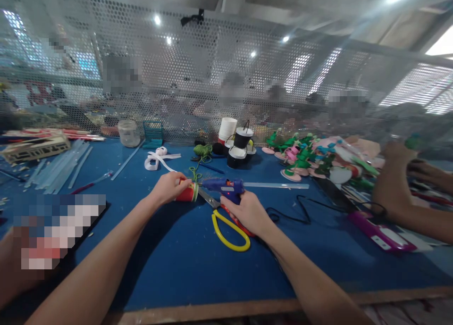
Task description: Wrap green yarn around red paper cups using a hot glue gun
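Observation:
My left hand is closed around a small red cup tipped on its side, its pale, green-edged rim facing right. In my right hand is a blue glue gun, its nozzle close to the cup's rim; whether they touch I cannot tell. A clear glue stick juts from the gun's back. Scissors with one yellow and one red handle lie beneath the gun, blades toward the cup. Green yarn trails down behind the cup. White ribbon lies beyond my left hand.
Black-and-white cups with handles stand at the back. Green and pink craft figures crowd the right. A purple power strip lies near another person's arm. Loose glue sticks and a jar are at left.

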`<action>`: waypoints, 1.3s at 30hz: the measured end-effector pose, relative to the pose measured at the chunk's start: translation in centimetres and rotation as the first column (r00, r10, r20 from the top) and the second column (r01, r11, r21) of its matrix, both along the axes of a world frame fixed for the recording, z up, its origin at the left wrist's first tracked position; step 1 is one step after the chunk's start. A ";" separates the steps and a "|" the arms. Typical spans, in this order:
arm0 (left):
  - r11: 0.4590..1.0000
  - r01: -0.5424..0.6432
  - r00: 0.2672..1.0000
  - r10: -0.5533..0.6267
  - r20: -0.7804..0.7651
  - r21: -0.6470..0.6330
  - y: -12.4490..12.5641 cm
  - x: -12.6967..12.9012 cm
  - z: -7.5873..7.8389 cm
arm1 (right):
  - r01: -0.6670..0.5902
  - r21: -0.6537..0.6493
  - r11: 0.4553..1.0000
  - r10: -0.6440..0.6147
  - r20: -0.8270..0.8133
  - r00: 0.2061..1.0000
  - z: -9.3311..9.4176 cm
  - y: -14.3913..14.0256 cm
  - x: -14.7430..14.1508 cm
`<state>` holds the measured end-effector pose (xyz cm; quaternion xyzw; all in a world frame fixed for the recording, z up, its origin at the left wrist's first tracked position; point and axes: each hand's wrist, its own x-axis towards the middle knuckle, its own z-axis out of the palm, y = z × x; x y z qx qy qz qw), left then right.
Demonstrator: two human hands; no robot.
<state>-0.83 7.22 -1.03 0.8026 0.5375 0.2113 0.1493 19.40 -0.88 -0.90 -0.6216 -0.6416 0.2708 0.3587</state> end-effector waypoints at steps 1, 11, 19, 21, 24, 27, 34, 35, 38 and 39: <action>1.000 0.000 1.000 0.000 0.000 0.001 0.0 0.0 0.0 | 0.001 -0.006 1.000 -0.001 -0.004 1.000 0.0 0.0 0.0; 1.000 -0.007 1.000 0.007 0.008 -0.016 0.0 0.0 -0.1 | -0.002 -0.036 0.999 0.001 -0.009 1.000 0.1 -0.2 -0.1; 0.999 -0.016 1.000 0.016 0.018 -0.036 0.1 0.0 0.0 | -0.008 -0.047 0.999 0.007 -0.008 1.000 0.0 -0.1 -0.1; 0.999 -0.012 1.000 0.013 0.019 -0.037 0.1 0.0 0.0 | -0.007 -0.045 0.999 0.006 -0.008 1.000 0.0 -0.1 -0.1; 0.999 -0.007 1.000 0.008 0.020 -0.033 0.1 0.0 -0.1 | 0.001 -0.041 0.999 -0.002 -0.003 1.000 -0.1 0.0 -0.1; 0.999 -0.007 1.000 0.008 0.021 -0.032 0.2 0.0 -0.2 | -0.006 -0.030 1.000 0.006 -0.001 1.000 -0.2 0.0 -0.1; 0.999 -0.014 1.000 0.015 0.021 -0.036 0.2 0.0 -0.1 | -0.011 -0.027 1.000 0.011 -0.009 1.000 0.0 -0.1 -0.1; 0.999 -0.015 1.000 0.016 0.021 -0.037 0.1 0.0 -0.1 | -0.013 -0.030 0.999 0.013 -0.011 1.000 0.1 -0.2 -0.1; 0.999 -0.016 1.000 0.017 0.017 -0.039 0.0 0.0 0.0 | -0.011 -0.037 0.999 0.010 -0.014 1.000 0.1 -0.2 -0.2; 0.999 -0.018 1.000 0.018 0.015 -0.040 0.0 0.0 0.0 | -0.010 -0.037 0.999 0.010 -0.016 1.000 0.1 -0.2 -0.2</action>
